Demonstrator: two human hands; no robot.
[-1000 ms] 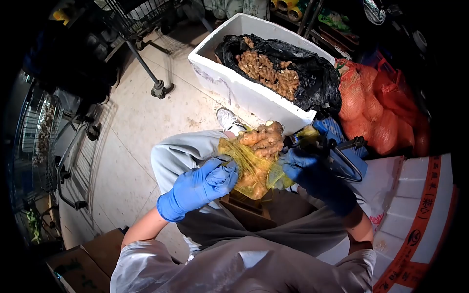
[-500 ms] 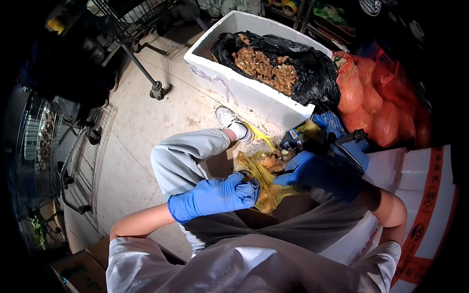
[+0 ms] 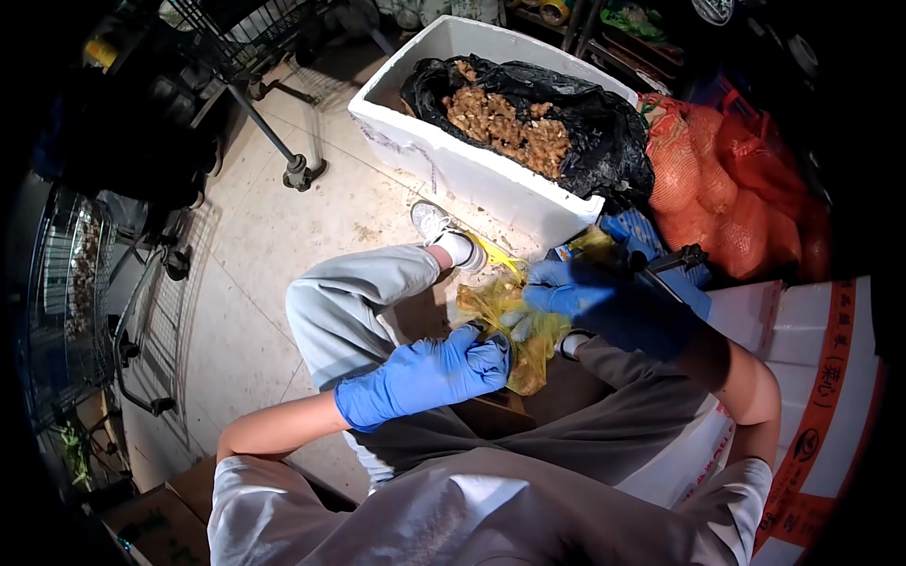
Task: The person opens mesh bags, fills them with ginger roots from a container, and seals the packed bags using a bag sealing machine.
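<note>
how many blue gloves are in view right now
2. One is on the left hand, at the left side of the yellow mesh bag; the other is on the right hand, at its upper right. The dark edges could hide more.

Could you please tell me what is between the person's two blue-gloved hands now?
In the head view, the yellow mesh bag lies between the left hand and the right hand; their fingers partly cover it.

Wrinkled blue gloves (image 3: 392, 385) cover the left hand (image 3: 458, 366) and right hand (image 3: 578, 294). Near is a pale short-sleeved shirt (image 3: 444, 519); farther, loose grey trousers (image 3: 349, 288), a white sock (image 3: 458, 247), a pale shoe (image 3: 431, 220).
</note>
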